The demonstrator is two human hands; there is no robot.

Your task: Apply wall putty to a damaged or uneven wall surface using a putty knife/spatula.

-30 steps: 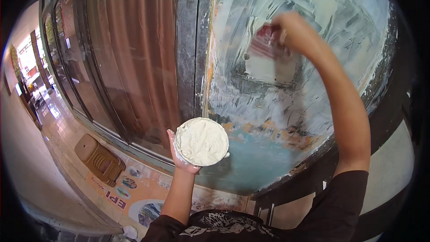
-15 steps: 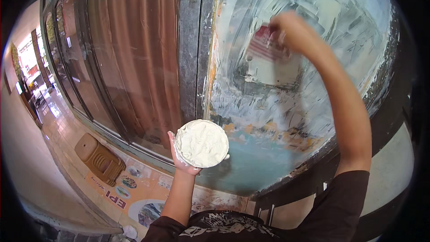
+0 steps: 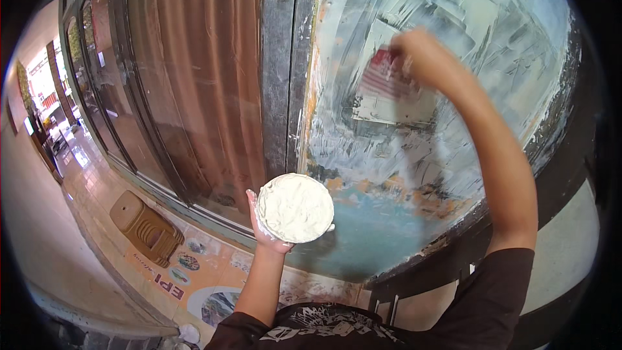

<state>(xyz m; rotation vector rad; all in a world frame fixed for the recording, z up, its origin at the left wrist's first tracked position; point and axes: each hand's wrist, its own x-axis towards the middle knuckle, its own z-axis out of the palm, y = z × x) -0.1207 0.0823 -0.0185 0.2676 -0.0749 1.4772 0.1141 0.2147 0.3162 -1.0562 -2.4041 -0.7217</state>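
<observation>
My left hand (image 3: 267, 236) cups a round container (image 3: 332, 218) from below and the side, with fingers smeared white. White putty (image 3: 295, 207) fills it up to the rim. My right hand (image 3: 427, 58) is raised to the wall and closed round a red, striped putty scraper (image 3: 387, 79), blurred by motion. Behind the scraper, the wall (image 3: 363, 162) carries grey-white coats of putty, with a smoother pale patch (image 3: 369, 110) at the scraper. Bare blue-green and orange paint shows lower down.
A dark frame post (image 3: 280, 78) and a glazed panel with a brown curtain (image 3: 194, 58) adjoin the wall on the left. Brown stacked plastic stools (image 3: 148, 227) stand on the floor beside a printed orange sheet (image 3: 178, 285). Dark bars (image 3: 392, 311) show at lower right.
My right hand has shifted slightly down with the scraper. The pale patch beneath it shows larger and with straighter edges. My left hand and the container have barely moved.
</observation>
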